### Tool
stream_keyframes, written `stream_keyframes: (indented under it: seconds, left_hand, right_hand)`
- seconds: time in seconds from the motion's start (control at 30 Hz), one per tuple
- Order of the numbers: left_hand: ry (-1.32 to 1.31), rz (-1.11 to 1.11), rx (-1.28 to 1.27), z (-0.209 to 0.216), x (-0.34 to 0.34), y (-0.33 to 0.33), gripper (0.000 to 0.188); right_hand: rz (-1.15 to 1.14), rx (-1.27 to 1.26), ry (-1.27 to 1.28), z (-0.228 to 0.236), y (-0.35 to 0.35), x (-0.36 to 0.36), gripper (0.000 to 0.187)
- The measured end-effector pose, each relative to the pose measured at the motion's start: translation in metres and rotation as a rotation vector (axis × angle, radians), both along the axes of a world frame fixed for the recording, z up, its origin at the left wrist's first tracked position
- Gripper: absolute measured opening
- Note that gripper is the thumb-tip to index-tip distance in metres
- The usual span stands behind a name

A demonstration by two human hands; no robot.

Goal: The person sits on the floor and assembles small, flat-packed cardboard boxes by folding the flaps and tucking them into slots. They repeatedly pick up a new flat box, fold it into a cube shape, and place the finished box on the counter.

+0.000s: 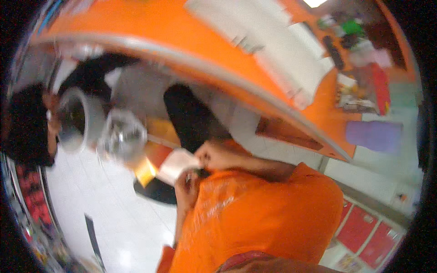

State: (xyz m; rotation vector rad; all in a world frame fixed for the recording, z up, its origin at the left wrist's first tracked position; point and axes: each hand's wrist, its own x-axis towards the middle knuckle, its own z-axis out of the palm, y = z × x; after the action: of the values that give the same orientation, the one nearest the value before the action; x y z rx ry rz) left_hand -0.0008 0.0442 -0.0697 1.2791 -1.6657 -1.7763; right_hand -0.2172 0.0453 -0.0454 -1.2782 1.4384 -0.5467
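Note:
A pale, flat sheet-like piece (178, 165), blurred by motion, is held in front of my orange shirt. My left hand (186, 187) has its fingers bent round the near edge of this piece. On the other side, my right hand (213, 157) pinches the corner closest to my body. Just beyond the sheet lie a shiny golden-yellow flat piece (145, 172) and a brownish-orange surface (160, 129); I cannot make out what they are. A clear plastic bag (123, 135) stands farther off, with contents too blurred to name.
Beside the bag is a pale round bucket (81, 120). A person in black sits at the left, with a hand (52, 113) near its rim. An orange table (191, 50) with a metal edge curves overhead, carrying long white sheets (273, 50). Red-fronted lockers (357, 227) stand at right.

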Motion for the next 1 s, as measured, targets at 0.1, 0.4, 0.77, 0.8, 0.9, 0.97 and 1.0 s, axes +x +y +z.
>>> stream_keyframes:
  seconds: [0.1,0.4,0.77,0.8,0.9,0.97,1.0]
  left_hand:
    - [0.057,0.114,0.298,-0.001,0.013,0.005,0.023]
    - [0.201,0.237,0.458,-0.003,0.006,0.004,0.028]
    - [-0.038,0.153,0.225,0.006,0.006,-0.008,0.026]
    - [0.048,0.186,0.223,0.003,0.007,-0.005,0.026]
    - [0.086,0.238,0.303,0.003,0.003,-0.008,0.026]
    - [0.137,0.155,0.242,0.012,0.002,-0.014,0.023]
    - [0.155,0.197,0.27,0.012,-0.002,-0.015,0.021]
  right_hand:
    - [0.0,-0.027,-0.059,-0.006,0.003,0.004,0.014]
    - [-0.011,0.031,0.088,0.024,-0.007,0.029,0.022]
    - [-0.076,-0.088,-0.096,0.011,-0.006,0.037,0.017]
    - [-0.098,-0.099,-0.106,0.009,-0.005,0.039,0.018]
    - [-0.159,-0.142,-0.069,0.013,-0.002,0.039,0.021]
    - [-0.184,-0.093,-0.126,0.009,0.001,0.04,0.022]
    - [-0.2,-0.106,-0.129,0.009,0.001,0.039,0.021]
